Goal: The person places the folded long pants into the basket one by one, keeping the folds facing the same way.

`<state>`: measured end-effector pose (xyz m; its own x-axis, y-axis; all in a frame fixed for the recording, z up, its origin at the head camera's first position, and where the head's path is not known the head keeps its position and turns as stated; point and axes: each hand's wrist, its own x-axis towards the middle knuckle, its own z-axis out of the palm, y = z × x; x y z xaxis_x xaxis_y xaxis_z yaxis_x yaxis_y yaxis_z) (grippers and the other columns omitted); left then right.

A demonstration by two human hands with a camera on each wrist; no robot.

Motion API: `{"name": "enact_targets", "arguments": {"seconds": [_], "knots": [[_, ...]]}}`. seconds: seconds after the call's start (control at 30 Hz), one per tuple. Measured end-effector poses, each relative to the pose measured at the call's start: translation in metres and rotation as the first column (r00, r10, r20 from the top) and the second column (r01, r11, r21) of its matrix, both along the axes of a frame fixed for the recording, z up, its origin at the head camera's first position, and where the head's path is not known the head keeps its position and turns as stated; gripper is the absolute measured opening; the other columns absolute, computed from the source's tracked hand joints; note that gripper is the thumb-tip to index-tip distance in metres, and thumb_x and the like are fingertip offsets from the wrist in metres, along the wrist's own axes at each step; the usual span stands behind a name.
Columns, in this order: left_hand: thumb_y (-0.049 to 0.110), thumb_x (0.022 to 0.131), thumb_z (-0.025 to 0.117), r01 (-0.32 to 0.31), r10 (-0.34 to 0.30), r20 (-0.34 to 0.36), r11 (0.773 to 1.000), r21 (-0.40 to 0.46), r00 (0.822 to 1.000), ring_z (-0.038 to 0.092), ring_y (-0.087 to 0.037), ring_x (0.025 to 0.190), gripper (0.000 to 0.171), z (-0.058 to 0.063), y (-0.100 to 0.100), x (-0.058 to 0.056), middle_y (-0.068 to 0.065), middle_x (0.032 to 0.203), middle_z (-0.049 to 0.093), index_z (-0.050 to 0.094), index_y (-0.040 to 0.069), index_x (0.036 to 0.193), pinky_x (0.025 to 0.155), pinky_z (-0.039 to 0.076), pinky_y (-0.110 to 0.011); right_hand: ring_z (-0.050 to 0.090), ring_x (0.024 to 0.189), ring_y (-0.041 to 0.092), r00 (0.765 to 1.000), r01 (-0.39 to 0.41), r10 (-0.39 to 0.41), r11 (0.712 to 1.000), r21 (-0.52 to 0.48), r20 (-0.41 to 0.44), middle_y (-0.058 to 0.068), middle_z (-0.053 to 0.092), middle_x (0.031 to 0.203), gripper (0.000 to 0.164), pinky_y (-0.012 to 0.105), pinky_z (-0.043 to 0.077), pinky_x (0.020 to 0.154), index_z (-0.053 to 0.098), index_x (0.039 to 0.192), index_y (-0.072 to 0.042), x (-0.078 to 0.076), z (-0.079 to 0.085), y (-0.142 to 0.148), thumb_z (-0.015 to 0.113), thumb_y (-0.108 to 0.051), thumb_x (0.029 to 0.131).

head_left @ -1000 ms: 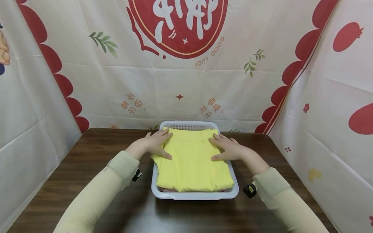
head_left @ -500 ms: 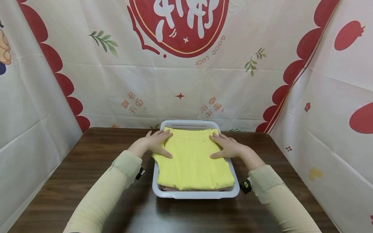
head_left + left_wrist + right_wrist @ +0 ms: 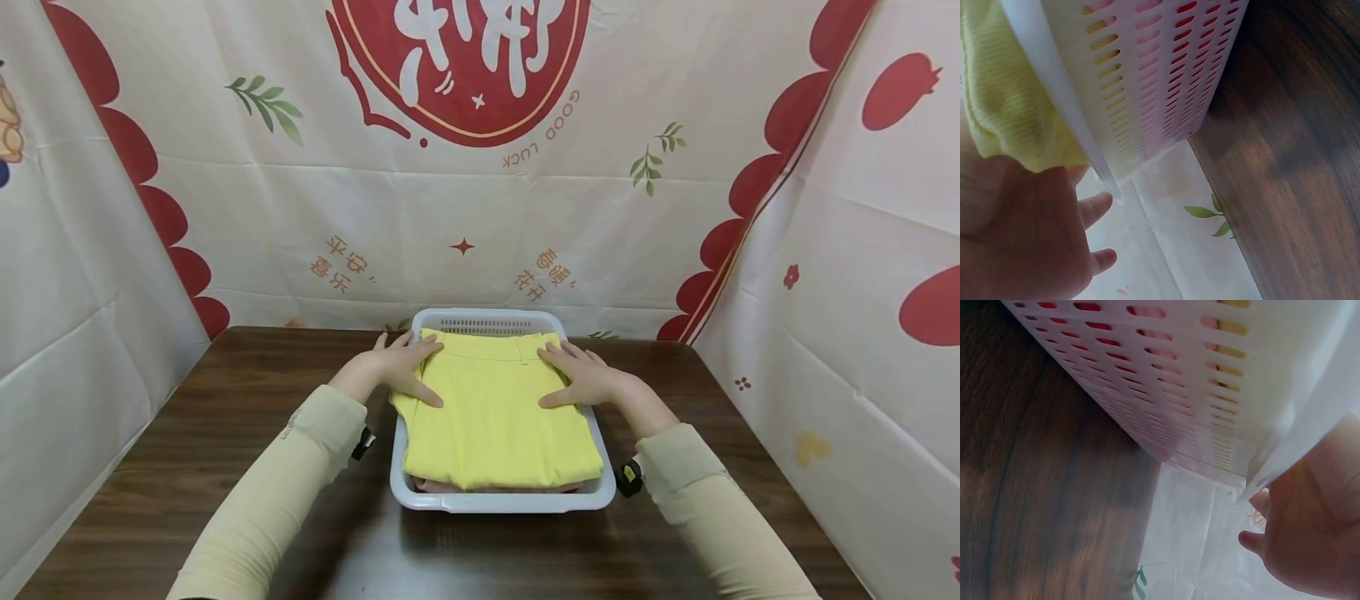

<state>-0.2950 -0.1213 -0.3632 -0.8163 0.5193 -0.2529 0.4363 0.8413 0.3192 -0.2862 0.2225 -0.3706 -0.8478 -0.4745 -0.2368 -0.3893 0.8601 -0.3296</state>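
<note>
A folded yellow garment with a waistband and a belt loop lies on top in a white plastic basket. My left hand rests on the garment's left side, fingers spread and thumb pointing inward. On the opposite side my right hand touches the garment with its fingers spread. Pinkish cloth shows beneath the yellow one at the front. Through the slots of the basket wall in the left wrist view, yellow, pink and red layers appear. The right wrist view shows my right hand beside the rim.
The basket stands on a dark wooden table, toward its back edge. A white printed cloth hangs behind the table, and more cloth closes in both sides.
Both hands stay on the yellow garment almost unmoved. The forearms have shifted slightly inward, and the head view has moved a little.
</note>
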Motion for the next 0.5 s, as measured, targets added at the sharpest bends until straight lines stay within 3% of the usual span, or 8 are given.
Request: {"name": "enact_targets", "arguments": {"seconds": [0.23, 0.5], "knots": [[0.061, 0.075, 0.071, -0.001, -0.003, 0.034, 0.992, 0.123, 0.999, -0.008, -0.029, 0.144, 0.105, -0.008, -0.005, 0.002, -0.003, 0.160, 0.005, 0.016, 0.018, 0.155, 0.106, -0.007, -0.064, -0.004, 0.143, 0.035, 0.999, -0.005, 0.002, 0.998, -0.065, -0.033, 0.013, 0.007, 0.159, 0.097, 0.061, 0.000, 0.109, 0.014, 0.154, -0.010, 0.002, -0.008, 0.006, 0.062, -0.058, 0.085], [0.057, 0.086, 0.061, 0.012, -0.012, -0.002, 0.961, 0.275, 1.000, -0.009, -0.026, 0.144, 0.089, -0.020, -0.014, 0.005, -0.002, 0.160, 0.006, 0.019, 0.019, 0.154, 0.107, -0.004, -0.063, -0.002, 0.143, 0.036, 0.998, -0.004, -0.011, 0.977, -0.215, -0.069, 0.015, 0.010, 0.158, 0.086, 0.062, 0.001, 0.108, 0.018, 0.153, -0.008, 0.010, -0.016, 0.012, 0.058, -0.051, 0.091]]}}
